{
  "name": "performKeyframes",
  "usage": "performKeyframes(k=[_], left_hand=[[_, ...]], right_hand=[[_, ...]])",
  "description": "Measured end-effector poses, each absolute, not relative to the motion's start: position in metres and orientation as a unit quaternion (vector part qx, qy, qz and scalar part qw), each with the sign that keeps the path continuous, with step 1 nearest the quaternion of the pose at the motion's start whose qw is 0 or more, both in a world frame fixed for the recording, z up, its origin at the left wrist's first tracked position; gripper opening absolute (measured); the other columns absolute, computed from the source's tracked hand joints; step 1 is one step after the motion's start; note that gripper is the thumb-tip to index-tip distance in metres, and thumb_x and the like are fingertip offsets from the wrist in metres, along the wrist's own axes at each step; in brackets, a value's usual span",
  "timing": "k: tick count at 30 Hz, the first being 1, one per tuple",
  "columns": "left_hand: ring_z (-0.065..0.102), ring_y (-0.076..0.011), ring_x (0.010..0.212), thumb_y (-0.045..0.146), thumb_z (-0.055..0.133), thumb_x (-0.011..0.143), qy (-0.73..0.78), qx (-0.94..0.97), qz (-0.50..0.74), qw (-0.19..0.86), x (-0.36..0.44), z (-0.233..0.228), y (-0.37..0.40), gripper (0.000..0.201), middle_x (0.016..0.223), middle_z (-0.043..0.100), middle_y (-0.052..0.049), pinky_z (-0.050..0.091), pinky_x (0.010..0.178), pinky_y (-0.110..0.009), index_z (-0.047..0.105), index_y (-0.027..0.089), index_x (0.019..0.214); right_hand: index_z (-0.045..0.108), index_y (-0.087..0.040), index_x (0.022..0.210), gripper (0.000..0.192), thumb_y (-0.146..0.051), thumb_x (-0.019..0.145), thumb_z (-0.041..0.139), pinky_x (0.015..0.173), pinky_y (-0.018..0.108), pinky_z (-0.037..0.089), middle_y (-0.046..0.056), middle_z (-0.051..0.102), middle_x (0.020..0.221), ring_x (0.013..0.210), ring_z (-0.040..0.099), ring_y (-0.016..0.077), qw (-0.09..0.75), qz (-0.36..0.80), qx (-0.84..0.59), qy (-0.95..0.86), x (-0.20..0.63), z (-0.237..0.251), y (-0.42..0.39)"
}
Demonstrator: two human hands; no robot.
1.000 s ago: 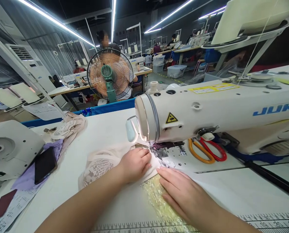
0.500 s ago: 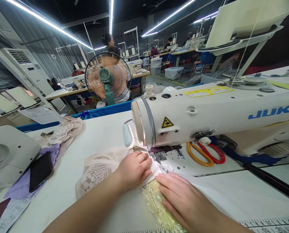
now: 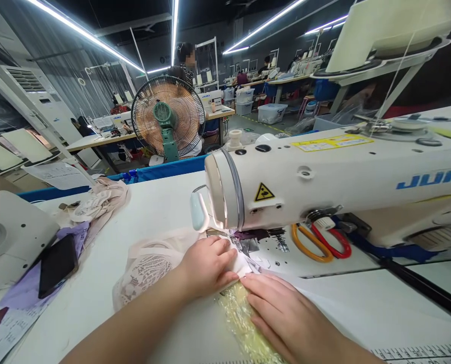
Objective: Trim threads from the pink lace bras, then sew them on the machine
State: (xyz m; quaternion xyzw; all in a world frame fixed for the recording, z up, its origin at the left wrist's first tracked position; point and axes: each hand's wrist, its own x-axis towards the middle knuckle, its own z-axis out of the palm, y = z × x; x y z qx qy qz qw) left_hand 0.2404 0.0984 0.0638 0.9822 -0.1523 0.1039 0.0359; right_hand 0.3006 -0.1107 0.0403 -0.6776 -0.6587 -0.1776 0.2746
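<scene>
Beside the needle area of a white sewing machine (image 3: 308,177), my left hand (image 3: 210,265) is closed, fingers bent, on the edge of a pale lace garment piece (image 3: 149,270). The lace part spreads out to the left over the table. My right hand (image 3: 286,308) lies with its fingers stretched out, fingertips touching the white cloth edge near my left thumb. Under that hand is a shiny, crinkled yellow patch (image 3: 235,313) on the table. The needle and presser foot are mostly hidden by my left fingers and the machine head.
Scissors with orange and red handles (image 3: 321,245) lie under the machine arm. At left are a phone (image 3: 58,265) on purple cloth, a pile of beige garments (image 3: 106,199) and another machine (image 3: 15,240). A large fan (image 3: 166,119) stands beyond the table; people sit farther back.
The view has shifted slightly. Both hands stay almost in place, with my left thumb a little nearer my right fingertips. The person behind the fan has moved right.
</scene>
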Motion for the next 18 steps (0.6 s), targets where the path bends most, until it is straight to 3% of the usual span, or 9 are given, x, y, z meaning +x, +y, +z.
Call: performKeyframes(k=[9, 18], left_hand=[[0.053, -0.0255, 0.088, 0.050, 0.040, 0.087, -0.151, 0.982, 0.110, 0.026, 0.241, 0.061, 0.101, 0.046, 0.099, 0.060, -0.012, 0.046, 0.075, -0.039, 0.057, 0.014, 0.109], [0.054, -0.0264, 0.089, 0.049, 0.048, 0.085, -0.157, 0.981, 0.110, -0.006, 0.246, 0.073, 0.105, 0.040, 0.092, 0.063, -0.011, 0.046, 0.073, -0.038, 0.063, 0.013, 0.096]], right_hand=[[0.062, -0.015, 0.094, 0.019, -0.015, 0.085, 0.046, 0.092, 0.038, 0.049, 0.009, 0.065, 0.109, 0.104, 0.057, 0.0218, 0.279, -0.164, -0.677, -0.661, 0.302, 0.040, -0.114], [0.062, -0.014, 0.093, 0.019, -0.013, 0.084, 0.046, 0.090, 0.038, 0.050, 0.009, 0.065, 0.106, 0.102, 0.058, 0.0215, 0.293, -0.149, -0.672, -0.663, 0.303, 0.040, -0.113]])
